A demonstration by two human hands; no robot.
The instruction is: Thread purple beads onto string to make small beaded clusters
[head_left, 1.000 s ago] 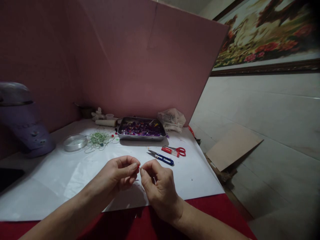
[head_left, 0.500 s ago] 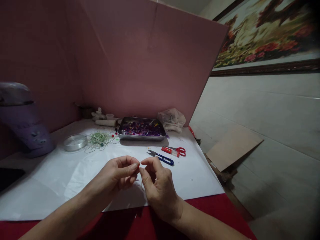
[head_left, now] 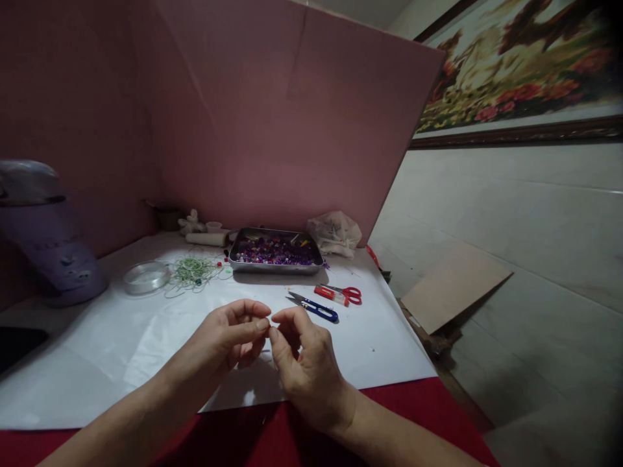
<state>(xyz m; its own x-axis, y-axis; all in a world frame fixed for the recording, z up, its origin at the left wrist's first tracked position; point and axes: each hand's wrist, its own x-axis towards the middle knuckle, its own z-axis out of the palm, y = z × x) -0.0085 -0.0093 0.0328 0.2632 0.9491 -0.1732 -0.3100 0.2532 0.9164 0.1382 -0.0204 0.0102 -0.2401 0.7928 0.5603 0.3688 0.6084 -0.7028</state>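
Observation:
My left hand point(head_left: 238, 334) and my right hand point(head_left: 306, 363) meet fingertip to fingertip above the front of the white sheet. Thumb and index finger of my left hand pinch a small red bead, mostly covered by the fingertips. Against it, the thumb and index finger of my right hand come close together; whatever they hold is too small to make out. Just beyond my right hand lie blue-handled thread snips point(head_left: 316, 308). Farther back stands a metal tray point(head_left: 277, 267) of purple and red beads.
Red scissors point(head_left: 353, 295) and a red-and-clear case point(head_left: 324, 293) lie behind the snips. To the left are a tangle of green thread point(head_left: 192, 271), a clear spool point(head_left: 146, 277) and a purple bottle point(head_left: 63, 253). A plastic bag point(head_left: 335, 232) sits beside the tray, before a pink partition point(head_left: 272, 117).
Both hands have shifted very slightly up and left, fingertips still together. The red bead is now more hidden, and the thin thread loop under my right hand no longer shows clearly.

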